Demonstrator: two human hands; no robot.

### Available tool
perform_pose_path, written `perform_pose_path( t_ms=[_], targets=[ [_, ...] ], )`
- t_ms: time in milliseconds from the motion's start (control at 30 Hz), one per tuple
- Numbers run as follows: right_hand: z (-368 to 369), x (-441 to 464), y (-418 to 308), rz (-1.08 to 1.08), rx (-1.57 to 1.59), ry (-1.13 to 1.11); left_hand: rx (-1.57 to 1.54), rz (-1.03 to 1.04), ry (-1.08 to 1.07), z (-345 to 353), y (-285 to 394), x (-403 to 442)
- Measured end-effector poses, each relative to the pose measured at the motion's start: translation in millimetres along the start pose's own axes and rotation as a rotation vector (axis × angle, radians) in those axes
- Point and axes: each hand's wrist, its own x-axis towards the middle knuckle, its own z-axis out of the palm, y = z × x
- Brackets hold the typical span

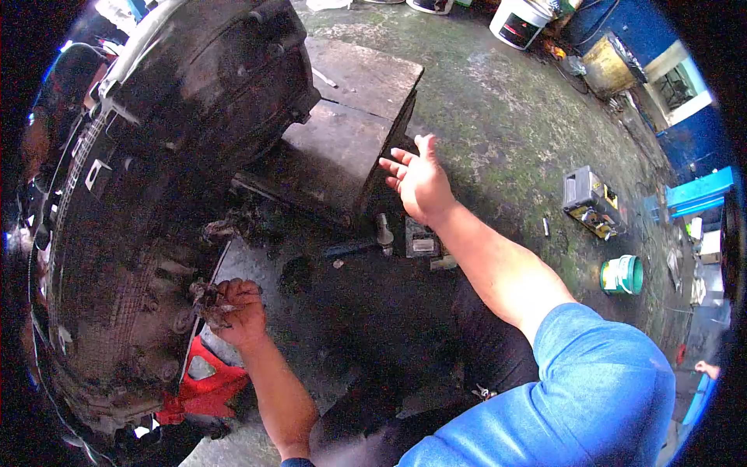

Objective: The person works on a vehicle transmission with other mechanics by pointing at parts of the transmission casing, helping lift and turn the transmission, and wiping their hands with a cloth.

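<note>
My left hand (241,313) is at the underside of a large dark vehicle body (117,257), its fingers curled round a dark, greasy, crumpled-looking thing (204,300). I cannot make out whether this is a rag or a part of the vehicle. Out to the right, my right hand (422,185) is raised above the floor with fingers spread and nothing in it. Below it lie what looks like a hammer (384,232) with a blue handle and a small grey box-like object (422,243). A red stand-like piece (206,381) is under the vehicle, below my left hand.
A low, worn platform (334,148) stands ahead, with a light tool on top. Rightward on the stained floor (490,117) are a black-and-yellow toolbox (595,204) and a green bucket (622,275). A white bucket (516,25) and a yellowish bin (611,64) are farther back. Another person (74,86) is at far left.
</note>
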Motion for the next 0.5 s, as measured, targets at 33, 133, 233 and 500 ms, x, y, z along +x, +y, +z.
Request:
perform_pose_path(
  t_ms=[33, 133, 233, 500],
  targets=[
    [2.8, 0.0, -2.1, 0.074, 0.159, 0.074, -0.019, -0.02, -0.018, -0.6, 0.3, -0.2],
    [9.3, 0.1, -8.4, 0.154, 0.345, 0.145, 0.065, -0.048, -0.147, -3.9, 2.8, 0.2],
    [13.8, -3.3, -6.2, 0.213, 0.448, 0.195, 0.003, -0.129, -0.072, 1.1, 5.3, -1.1],
    [17.5, -14.0, -6.7, 0.277, 0.284, 0.186, -0.026, -0.105, -0.072, -5.5, 6.3, 1.5]
  ],
)
